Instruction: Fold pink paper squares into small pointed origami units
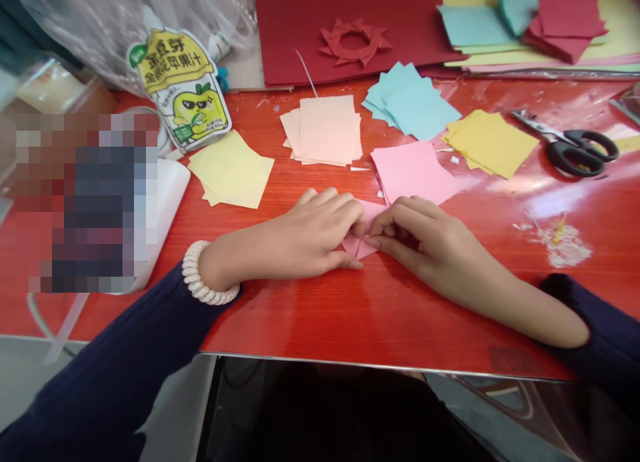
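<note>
A small sheet of pink origami paper [353,246] lies on the red table between my hands, with a fold line visible in it. My left hand [320,234] rests over its left side, fingers bent down onto the paper and thumb along the near edge. From the right, my right hand [430,242] pinches the paper between thumb and forefinger. Both hands cover much of the sheet. Just beyond them is a stack of pink squares [415,172]. A folded red paper ring [356,42] with pointed edges lies farther back on dark red sheets [295,22].
Stacks of pale yellow [233,172], peach [327,130], light blue [413,102] and yellow squares [493,142] surround the work. Black-handled scissors [575,149] lie at right, near paper scraps [567,249]. A juice pouch [185,89] and a blurred-out device [100,209] are at left.
</note>
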The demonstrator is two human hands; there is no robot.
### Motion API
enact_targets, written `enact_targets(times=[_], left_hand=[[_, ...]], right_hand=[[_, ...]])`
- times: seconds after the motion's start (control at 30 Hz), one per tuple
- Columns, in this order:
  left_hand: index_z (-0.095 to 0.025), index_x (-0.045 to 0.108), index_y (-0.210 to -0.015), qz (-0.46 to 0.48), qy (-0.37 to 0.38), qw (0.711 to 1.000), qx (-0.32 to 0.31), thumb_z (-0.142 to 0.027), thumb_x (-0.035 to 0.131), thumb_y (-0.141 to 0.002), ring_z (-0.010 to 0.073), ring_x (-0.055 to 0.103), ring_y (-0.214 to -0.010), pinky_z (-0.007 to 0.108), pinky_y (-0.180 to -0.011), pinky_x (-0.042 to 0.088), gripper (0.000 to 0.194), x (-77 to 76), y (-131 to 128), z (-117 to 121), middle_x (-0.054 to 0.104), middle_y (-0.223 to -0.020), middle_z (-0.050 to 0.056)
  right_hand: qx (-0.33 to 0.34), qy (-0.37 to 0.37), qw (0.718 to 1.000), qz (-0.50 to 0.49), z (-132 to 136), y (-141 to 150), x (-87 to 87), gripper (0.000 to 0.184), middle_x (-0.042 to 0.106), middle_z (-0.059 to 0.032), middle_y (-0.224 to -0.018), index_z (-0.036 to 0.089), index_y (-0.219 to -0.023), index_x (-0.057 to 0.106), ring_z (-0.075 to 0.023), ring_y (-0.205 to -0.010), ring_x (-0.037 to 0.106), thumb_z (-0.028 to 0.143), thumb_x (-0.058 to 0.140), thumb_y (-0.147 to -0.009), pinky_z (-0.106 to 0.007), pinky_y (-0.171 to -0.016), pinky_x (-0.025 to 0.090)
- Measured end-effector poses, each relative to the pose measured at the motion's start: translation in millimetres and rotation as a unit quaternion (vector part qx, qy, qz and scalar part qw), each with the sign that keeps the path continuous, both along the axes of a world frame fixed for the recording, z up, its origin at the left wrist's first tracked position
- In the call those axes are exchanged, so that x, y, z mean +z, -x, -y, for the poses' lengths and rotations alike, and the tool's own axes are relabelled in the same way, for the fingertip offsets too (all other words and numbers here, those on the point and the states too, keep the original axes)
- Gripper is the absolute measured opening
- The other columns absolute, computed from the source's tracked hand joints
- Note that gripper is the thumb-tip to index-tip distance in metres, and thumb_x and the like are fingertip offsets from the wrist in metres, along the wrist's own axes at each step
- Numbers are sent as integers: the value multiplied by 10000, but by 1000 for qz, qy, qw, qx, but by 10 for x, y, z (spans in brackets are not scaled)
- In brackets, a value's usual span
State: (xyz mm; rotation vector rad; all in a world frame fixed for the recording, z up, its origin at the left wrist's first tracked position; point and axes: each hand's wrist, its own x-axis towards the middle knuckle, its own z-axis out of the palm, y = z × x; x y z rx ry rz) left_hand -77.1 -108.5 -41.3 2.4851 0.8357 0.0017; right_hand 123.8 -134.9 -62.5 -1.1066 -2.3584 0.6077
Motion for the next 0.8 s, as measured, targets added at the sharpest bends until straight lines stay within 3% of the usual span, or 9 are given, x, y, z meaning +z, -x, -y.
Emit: enact_targets(times=[0.2, 0.33, 0.43, 0.53, 0.67, 0.8], left_hand=[[-195, 357, -884, 20, -4, 1000, 19, -426, 564, -862, 176, 472, -809, 348, -800, 377, 311, 44, 8, 28, 481, -914, 25], [-193, 364, -875, 24, -13, 999, 23, -454, 450, -917, 169, 462, -772, 360, -799, 389, 278, 27, 9, 32, 485, -913, 33], [-190, 371, -854, 10, -34, 999, 20, -411, 457, -923, 178, 458, -783, 365, -787, 390, 247, -11, -5, 31, 490, -910, 39], [-190, 384, -857, 5, -51, 998, 23, -407, 480, -913, 183, 460, -787, 367, -773, 394, 244, -45, -16, 36, 498, -926, 42], [-190, 387, -868, 4, -54, 998, 32, -402, 489, -908, 184, 458, -778, 371, -763, 393, 239, -66, -16, 40, 500, -943, 47], [-196, 364, -835, 13, -36, 999, 32, -395, 521, -892, 189, 471, -793, 370, -761, 384, 260, -65, -23, 27, 493, -917, 41]], right_hand=[[-15, 7, 1000, 9, -1, 0, -5, 51, 504, -26, -734, 184, -845, 542, -167, -691, 471, 145, 540, -878, -318, -653, 397], [-19, 7, 1000, 5, 8, 5, -14, 57, 502, -25, -736, 185, -836, 534, -165, -688, 472, 146, 541, -877, -319, -652, 393], [-26, 12, 1000, -3, 15, 14, -18, 62, 508, -22, -740, 186, -825, 530, -158, -682, 473, 153, 535, -877, -310, -640, 389], [-33, 50, 998, -24, -3, -31, -7, 56, 526, -15, -743, 181, -835, 535, -147, -680, 485, 206, 544, -884, -294, -618, 389], [7, 151, 988, -20, -61, -154, 52, 117, 584, -10, -822, 194, -959, 561, -126, -673, 513, 274, 571, -875, -272, -595, 400], [5, 151, 988, -4, -85, -185, 109, 70, 592, -16, -800, 191, -900, 571, -130, -651, 517, 241, 543, -859, -278, -582, 401]])
